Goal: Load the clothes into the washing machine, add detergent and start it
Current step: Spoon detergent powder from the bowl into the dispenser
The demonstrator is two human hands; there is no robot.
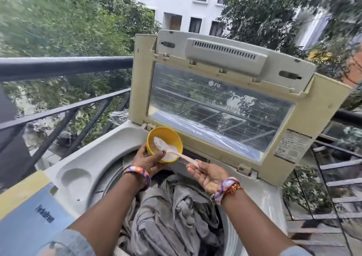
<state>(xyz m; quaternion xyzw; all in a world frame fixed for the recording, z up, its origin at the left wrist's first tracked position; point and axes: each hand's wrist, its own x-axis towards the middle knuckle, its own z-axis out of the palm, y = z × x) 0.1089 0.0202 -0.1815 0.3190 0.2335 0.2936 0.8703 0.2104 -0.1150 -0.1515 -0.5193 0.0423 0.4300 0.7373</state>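
A top-loading washing machine (78,163) stands in front of me with its lid (221,91) raised upright. Grey clothes (172,212) fill the drum. My left hand (148,160) grips a small yellow bowl (162,136) of white detergent powder over the back of the drum. My right hand (207,174), palm up, pinches the handle of a pale pink spoon (176,153). The spoon's scoop lies inside the bowl, heaped with powder.
A dark metal balcony railing (64,66) runs behind and to the left of the machine, with trees and a white building beyond. A blue panel (33,222) covers the machine's near left top. Metal rack bars (337,165) stand on the right.
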